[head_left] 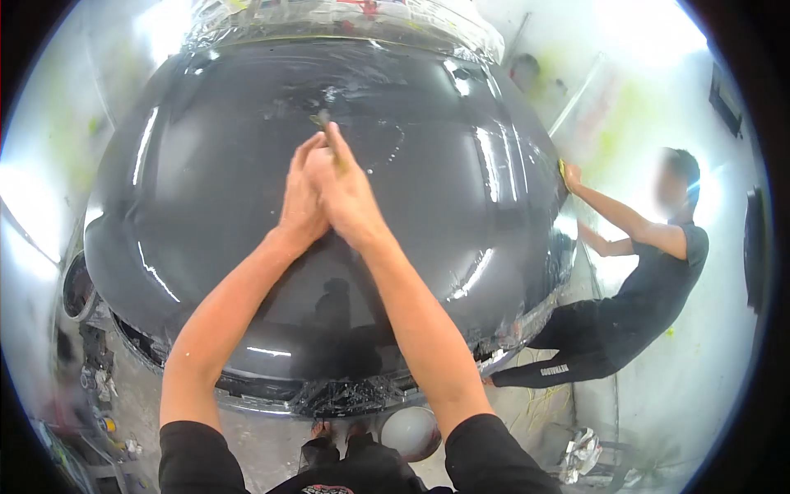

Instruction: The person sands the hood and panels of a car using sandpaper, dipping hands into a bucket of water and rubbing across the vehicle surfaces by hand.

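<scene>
Over the middle of a wet, glossy dark grey car hood (239, 165), my two hands meet with their palms together. My left hand (303, 188) is closed against the other one, and what it grips, if anything, is hidden. My right hand (350, 193) is closed on a thin olive-brown piece (332, 146) whose dark tip points toward the windshield. Motion blurs this piece, so its kind is unclear. Water streaks and droplets lie on the hood just beyond my fingertips.
Clear plastic sheeting (411, 29) covers the windshield area. On the right, a person in dark clothes (650, 288) presses a yellow pad (563, 171) to the car's side. A pale round bucket (410, 434) stands by my feet. Crumpled plastic (581, 454) lies at lower right.
</scene>
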Available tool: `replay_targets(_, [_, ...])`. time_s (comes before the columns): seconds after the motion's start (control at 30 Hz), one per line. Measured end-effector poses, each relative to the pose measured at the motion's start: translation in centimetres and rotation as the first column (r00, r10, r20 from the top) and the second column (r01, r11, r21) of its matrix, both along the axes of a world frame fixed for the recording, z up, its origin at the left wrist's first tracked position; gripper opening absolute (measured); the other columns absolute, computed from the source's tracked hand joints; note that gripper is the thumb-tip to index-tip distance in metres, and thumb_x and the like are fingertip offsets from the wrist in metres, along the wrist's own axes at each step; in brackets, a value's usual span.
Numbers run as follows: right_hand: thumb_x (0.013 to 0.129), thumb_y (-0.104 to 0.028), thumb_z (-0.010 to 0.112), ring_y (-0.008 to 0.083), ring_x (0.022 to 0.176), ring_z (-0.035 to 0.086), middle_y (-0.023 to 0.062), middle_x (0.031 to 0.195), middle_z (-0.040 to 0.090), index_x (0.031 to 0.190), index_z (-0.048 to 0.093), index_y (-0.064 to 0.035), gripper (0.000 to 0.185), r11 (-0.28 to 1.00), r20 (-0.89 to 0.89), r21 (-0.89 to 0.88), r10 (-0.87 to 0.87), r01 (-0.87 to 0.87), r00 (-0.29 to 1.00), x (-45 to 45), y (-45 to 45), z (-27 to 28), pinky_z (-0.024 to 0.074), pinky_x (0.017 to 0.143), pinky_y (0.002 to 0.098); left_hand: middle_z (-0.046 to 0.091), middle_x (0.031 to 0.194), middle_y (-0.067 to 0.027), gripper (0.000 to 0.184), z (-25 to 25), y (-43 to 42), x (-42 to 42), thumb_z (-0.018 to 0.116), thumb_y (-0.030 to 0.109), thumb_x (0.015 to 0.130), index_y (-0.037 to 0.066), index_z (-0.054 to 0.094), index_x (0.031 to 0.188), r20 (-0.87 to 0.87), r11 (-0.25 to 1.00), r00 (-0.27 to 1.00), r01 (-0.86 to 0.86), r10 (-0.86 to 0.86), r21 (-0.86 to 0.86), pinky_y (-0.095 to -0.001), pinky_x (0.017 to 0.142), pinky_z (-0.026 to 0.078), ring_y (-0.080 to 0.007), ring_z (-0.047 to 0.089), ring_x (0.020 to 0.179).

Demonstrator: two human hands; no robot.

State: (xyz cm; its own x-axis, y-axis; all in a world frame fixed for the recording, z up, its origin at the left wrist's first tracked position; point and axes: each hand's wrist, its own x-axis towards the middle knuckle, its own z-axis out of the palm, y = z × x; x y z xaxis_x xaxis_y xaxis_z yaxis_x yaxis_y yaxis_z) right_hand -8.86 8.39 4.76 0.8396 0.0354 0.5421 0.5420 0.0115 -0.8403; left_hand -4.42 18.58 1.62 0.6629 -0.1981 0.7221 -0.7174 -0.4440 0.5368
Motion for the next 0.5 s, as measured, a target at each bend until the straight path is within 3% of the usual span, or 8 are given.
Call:
replay_targets(0.03, [0.107,-0.017,0.054,0.0335,0.141,0.049,0.0192,0.15,0.053,0.153,0.044,0.0013,0.05,0.992,0.048,-0.107,-0.068,0.073,0.997,0.1,-0.1,-0.1,0.0404,0.116,0.0407,0.054,0.147,-0.0234,0.051,-0.7,0.6,0.3,0.064,0.02,0.096,-0.003,0.055,0.141,0.042,0.999,0.999,0.012,-0.01,-0.035,-0.049,0.12,0.033,-0.0415,0.04,0.144])
replay_targets(0.1, [0.105,-0.018,0.058,0.0365,0.144,0.047,0.0209,0.152,0.05,0.151,0.046,-0.0006,0.051,0.924,0.151,-0.319,-0.168,0.209,0.974,1.1,-0.3,-0.3,0.0392,0.117,0.0458,0.051,0.15,-0.0211,0.052,-1.2,4.1,1.5,0.066,0.025,0.096,0.0,0.057,0.141,0.135,0.967,0.978,-0.184,0.162,0.176,-0.0514,0.117,0.035,-0.0422,0.043,0.143])
replay_targets(0.17, [0.103,-0.019,0.06,0.0389,0.146,0.043,0.023,0.154,0.046,0.15,0.047,-0.0019,0.052,0.496,0.484,-0.724,-0.13,0.479,0.865,0.4,-2.3,-1.7,0.0367,0.118,0.0538,0.048,0.153,-0.0223,0.059,-0.1,9.4,1.7,0.066,0.04,0.097,0.009,0.055,0.146,0.173,0.811,0.931,-0.365,0.322,0.457,-0.0613,0.118,0.029,-0.0436,0.04,0.145])
replay_targets(0.2, [0.102,-0.02,0.061,0.04,0.147,0.04,0.024,0.155,0.044,0.149,0.047,-0.0025,0.052,0.199,0.612,-0.773,-0.017,0.603,0.791,0.0,-3.3,-2.2,0.0355,0.118,0.0578,0.036,0.163,-0.0243,0.067,-0.4,12.5,2.5,0.06,0.047,0.101,0.01,0.046,0.155,0.108,0.711,0.888,-0.425,0.446,0.561,-0.0587,0.124,0.02,-0.0438,0.03,0.153])
replay_targets(0.23, [0.101,-0.023,0.063,0.0367,0.149,0.039,0.0202,0.159,0.041,0.147,0.047,-0.0039,0.053,0.228,0.488,-0.857,0.07,0.463,0.87,-0.6,-3.8,-2.8,0.0331,0.117,0.0653,0.033,0.164,-0.0253,0.069,-1.4,15.3,3.7,0.056,0.052,0.102,0.013,0.043,0.158,0.103,0.621,0.823,-0.497,0.558,0.606,-0.0573,0.125,0.017,-0.0439,0.025,0.155])
replay_targets(0.37, [0.103,-0.03,0.059,0.0356,0.15,0.037,0.0142,0.16,0.041,0.148,0.046,-0.0045,0.053,0.432,0.302,-0.846,-0.097,0.314,0.948,-1.3,-2.0,-4.0,0.0305,0.12,0.0629,0.032,0.167,-0.0201,0.07,-2.3,22.1,7.0,0.048,0.058,0.105,0.013,0.044,0.159,-0.019,0.647,0.791,-0.486,0.611,0.587,-0.0521,0.128,0.016,-0.0388,0.024,0.157])
replay_targets(0.47, [0.102,-0.033,0.059,0.0363,0.146,0.042,0.018,0.153,0.046,0.141,0.049,-0.0012,0.052,0.4,0.485,-0.782,-0.091,0.478,0.87,-0.9,-2.1,-5.8,0.0333,0.117,0.0606,0.034,0.167,-0.016,0.068,-2.5,22.9,8.8,0.047,0.058,0.105,0.015,0.046,0.158,0.003,0.62,0.768,-0.519,0.64,0.588,-0.0517,0.128,0.017,-0.0362,0.024,0.157])
replay_targets(0.5, [0.102,-0.032,0.059,0.037,0.143,0.044,0.0185,0.151,0.047,0.141,0.05,-0.0017,0.05,0.363,0.462,-0.811,-0.087,0.46,0.883,-1.0,-3.0,-5.5,0.0346,0.115,0.0604,0.035,0.168,-0.0146,0.068,-2.4,23.1,9.0,0.047,0.058,0.104,0.016,0.045,0.158,0.0,0.62,0.768,-0.516,0.64,0.59,-0.0515,0.128,0.018,-0.0352,0.025,0.157])
